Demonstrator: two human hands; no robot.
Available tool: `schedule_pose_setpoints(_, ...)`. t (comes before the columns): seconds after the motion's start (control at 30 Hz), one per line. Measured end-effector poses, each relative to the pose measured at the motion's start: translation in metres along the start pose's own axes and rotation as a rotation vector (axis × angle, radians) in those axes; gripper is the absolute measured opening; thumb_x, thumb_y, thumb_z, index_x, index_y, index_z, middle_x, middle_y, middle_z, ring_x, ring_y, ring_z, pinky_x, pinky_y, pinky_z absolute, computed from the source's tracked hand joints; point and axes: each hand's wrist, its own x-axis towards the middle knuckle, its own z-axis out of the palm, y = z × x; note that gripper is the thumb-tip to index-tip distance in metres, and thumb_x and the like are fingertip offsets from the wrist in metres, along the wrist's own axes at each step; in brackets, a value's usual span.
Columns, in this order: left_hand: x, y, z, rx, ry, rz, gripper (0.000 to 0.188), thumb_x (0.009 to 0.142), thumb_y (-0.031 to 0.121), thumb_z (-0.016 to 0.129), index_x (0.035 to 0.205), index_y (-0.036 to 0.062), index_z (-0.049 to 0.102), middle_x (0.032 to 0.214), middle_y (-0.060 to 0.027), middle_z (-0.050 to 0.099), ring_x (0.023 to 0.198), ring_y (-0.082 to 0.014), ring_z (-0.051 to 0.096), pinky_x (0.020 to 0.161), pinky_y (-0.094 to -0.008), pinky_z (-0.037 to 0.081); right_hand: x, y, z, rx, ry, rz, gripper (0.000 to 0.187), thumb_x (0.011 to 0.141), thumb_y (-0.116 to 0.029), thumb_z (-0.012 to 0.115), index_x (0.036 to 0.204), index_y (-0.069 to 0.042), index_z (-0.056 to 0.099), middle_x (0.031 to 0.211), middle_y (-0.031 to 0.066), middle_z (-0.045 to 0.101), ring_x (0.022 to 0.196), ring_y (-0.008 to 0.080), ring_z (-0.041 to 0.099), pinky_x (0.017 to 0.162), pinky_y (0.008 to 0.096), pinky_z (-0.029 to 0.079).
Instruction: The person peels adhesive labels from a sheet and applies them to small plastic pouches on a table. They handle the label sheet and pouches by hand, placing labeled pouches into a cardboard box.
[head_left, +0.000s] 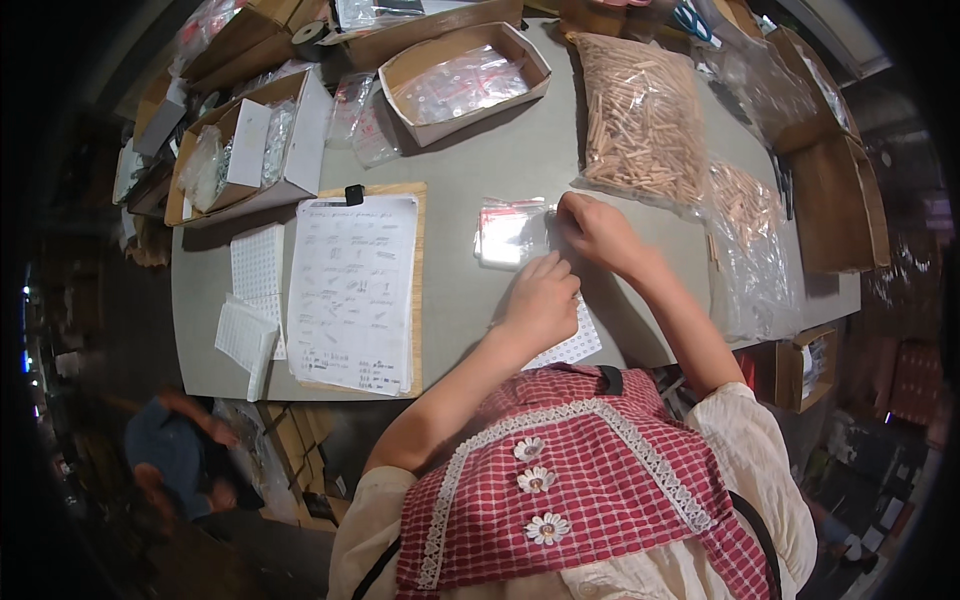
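Observation:
A clear zip bag (512, 236) with a red strip along its top lies flat on the table in front of me, glare on its face. Below its lower right corner is my left hand (543, 300), fingers curled together with the tips turned from view. My right hand (598, 234) is closed at the bag's right side, thumb and fingers bent inward. Whatever either hand pinches is hidden by the knuckles. Partly under my left hand, at the table's near edge, lies a white sheet of small printed labels (572, 345).
A clipboard with papers (355, 290) and label sheets (258, 270) lie left. Behind stand a tray of small bags (402, 112) and a box of bagged hardware (305, 150). Bags of wooden dowels (640, 120) fill the right. Another person (180, 455) is at lower left.

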Motion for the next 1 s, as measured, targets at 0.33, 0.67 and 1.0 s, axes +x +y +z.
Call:
schedule_pose_setpoints(0.33, -0.006, -0.01, 0.005, -0.044, 0.23, -0.042, 0.017, 0.082, 0.013, 0.072, 0.09, -0.0012, 0.069, 0.135, -0.0213, 0.063, 0.13, -0.0379, 0.055, 0.112, -0.0509, 0.038, -0.034, 0.027, -0.022, -0.024, 0.034, 0.261, 0.025, 0.086, -0.021, 0.075, 0.094, -0.001, 0.063, 0.087, 0.0194, 0.071, 0.083, 0.038, 0.069, 0.072, 0.0469, 0.052)
schedule_pose_setpoints(0.67, -0.007, 0.004, -0.009, -0.305, 0.277, -0.302, 0.023, 0.097, 0.026, 0.066, 0.106, 0.0052, 0.069, 0.096, -0.02, 0.07, 0.086, -0.0398, 0.068, 0.073, -0.0451, 0.052, -0.076, -0.042, -0.015, 0.165, 0.064, 0.01, 0.019, 0.087, -0.007, 0.069, 0.105, -0.003, 0.063, 0.097, 0.0156, 0.063, 0.089, 0.0348, 0.063, 0.078, 0.0425, 0.052)
schedule_pose_setpoints(1.0, -0.012, 0.0, -0.003, -0.43, 0.203, -0.475, 0.031, 0.103, 0.033, 0.059, 0.105, 0.0033, 0.068, 0.065, -0.0155, 0.059, 0.056, -0.0238, 0.054, 0.057, -0.0386, 0.045, -0.084, -0.046, -0.002, -0.041, 0.179, -0.102, 0.019, 0.079, -0.008, 0.071, 0.097, -0.005, 0.064, 0.092, 0.0129, 0.063, 0.089, 0.0345, 0.063, 0.079, 0.0439, 0.051)
